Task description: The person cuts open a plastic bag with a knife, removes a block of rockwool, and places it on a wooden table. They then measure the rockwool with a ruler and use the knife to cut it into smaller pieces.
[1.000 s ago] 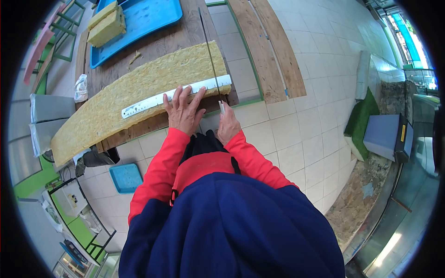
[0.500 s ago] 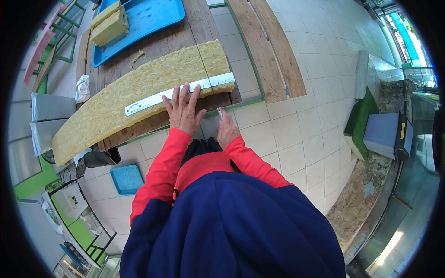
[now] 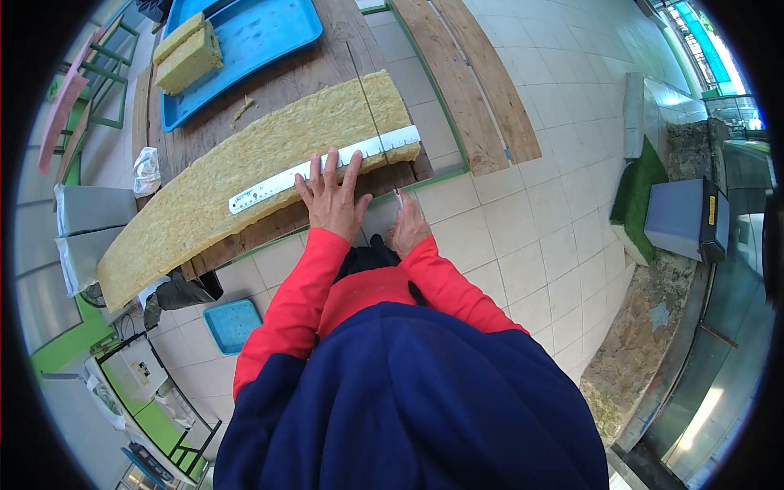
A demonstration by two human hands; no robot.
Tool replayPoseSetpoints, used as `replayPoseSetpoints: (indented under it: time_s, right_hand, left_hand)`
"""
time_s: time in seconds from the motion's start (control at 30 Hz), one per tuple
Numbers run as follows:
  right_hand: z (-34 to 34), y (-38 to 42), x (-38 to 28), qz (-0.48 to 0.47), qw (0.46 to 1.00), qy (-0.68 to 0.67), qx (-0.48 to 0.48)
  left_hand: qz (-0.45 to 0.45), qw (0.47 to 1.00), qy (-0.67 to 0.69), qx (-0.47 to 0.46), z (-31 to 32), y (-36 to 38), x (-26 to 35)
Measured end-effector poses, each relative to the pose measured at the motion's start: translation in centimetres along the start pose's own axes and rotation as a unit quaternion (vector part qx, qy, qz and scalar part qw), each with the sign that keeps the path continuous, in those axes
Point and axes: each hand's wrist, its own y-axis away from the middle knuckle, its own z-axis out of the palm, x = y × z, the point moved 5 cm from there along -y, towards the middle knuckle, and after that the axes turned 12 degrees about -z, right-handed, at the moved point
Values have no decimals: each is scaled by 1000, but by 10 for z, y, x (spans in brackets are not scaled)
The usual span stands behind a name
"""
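A long yellow fibrous slab, looking like mineral wool, lies along the table's near edge, its left end jutting past the tabletop. Along its near side rests a white metal ruler. My left hand presses on the ruler with fingers spread. Just off the table edge, my right hand is closed around a thin pale handle. In line with it, a long thin dark strip, apparently its blade, crosses the ruler and slab near their right ends. How deep it sits in the slab cannot be seen.
On the wooden table, a blue tray holds cut yellow blocks. A crumpled white bag is by the left edge. A wooden bench stands at the right. Another blue tray lies on the tiled floor.
The view has shifted slightly. The right hand has come a little nearer the table edge relative to the slab, with the strip still across the ruler. The left hand stays on the ruler.
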Motion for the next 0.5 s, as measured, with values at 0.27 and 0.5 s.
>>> replayPoseSetpoints:
  time_s: [0.27, 0.5]
  right_hand:
    - [-3, -13, -2, -3, 1000, 18, -11]
    - [-4, -30, -5, 3, 999, 20, -27]
  left_hand:
    - [5, 1000, 3, -1, 2, 0, -1]
    - [11, 1000, 3, 1, 1, 0, -2]
